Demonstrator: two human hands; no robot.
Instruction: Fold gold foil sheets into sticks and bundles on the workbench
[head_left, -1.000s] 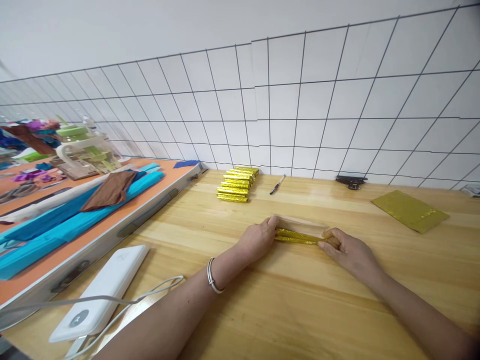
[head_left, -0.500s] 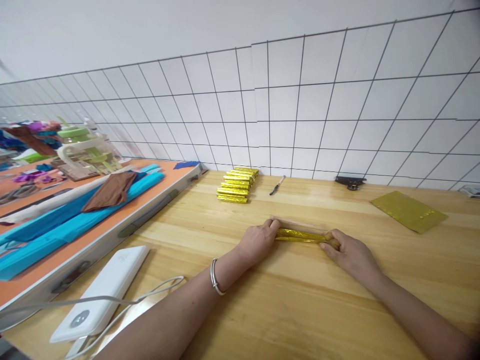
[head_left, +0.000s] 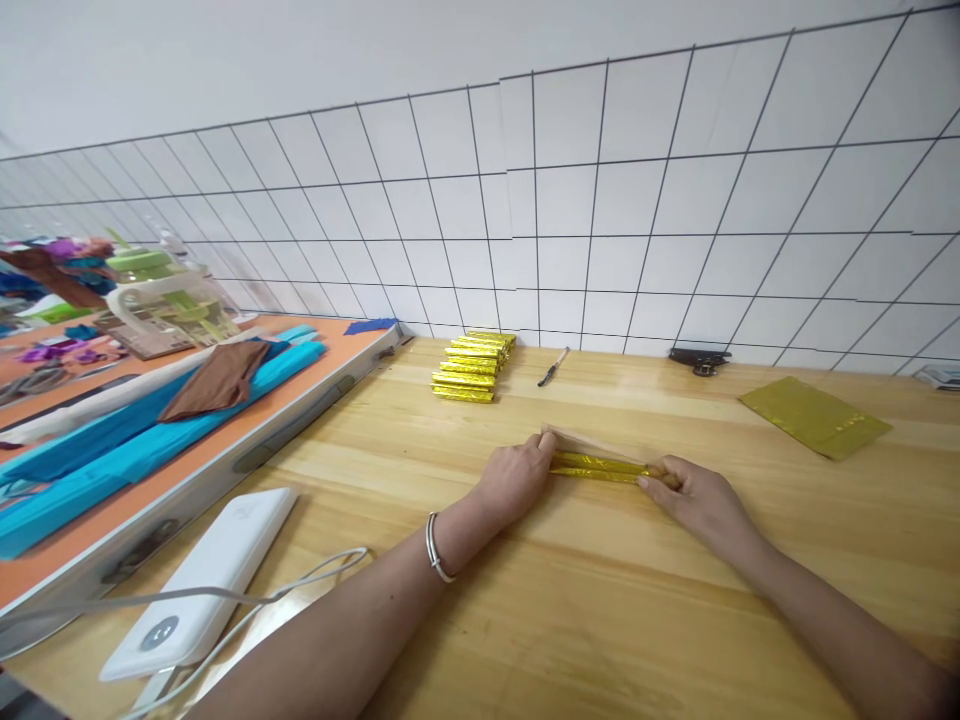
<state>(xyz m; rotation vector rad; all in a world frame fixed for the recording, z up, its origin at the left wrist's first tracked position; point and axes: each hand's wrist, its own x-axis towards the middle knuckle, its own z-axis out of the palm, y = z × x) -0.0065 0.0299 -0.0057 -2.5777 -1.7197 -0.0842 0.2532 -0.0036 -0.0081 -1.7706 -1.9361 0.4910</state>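
Observation:
Between my hands lies a strip of shiny gold foil paper (head_left: 600, 467), partly rolled, low over the wooden table. My left hand (head_left: 517, 475) has its fingers closed on the left end of the foil paper. My right hand (head_left: 697, 497) pinches the right end, where a brownish rounded tip shows between thumb and fingers; what lies inside the roll is hidden. A thin, pale brown edge runs along the far side of the foil. Beyond my left hand, several rolled gold foil tubes (head_left: 472, 367) lie in a row near the wall.
A flat gold sheet (head_left: 817, 416) lies at the right. A pen (head_left: 553, 367) and a black clip (head_left: 700, 359) are by the wall. At the left are a white power bank (head_left: 202, 580) with a cable and an orange board (head_left: 300, 375) holding blue and brown material.
Both hands keep hold of the foil paper in almost the same place. The foil's folds and far edge have shifted slightly, and the whole view has moved a little.

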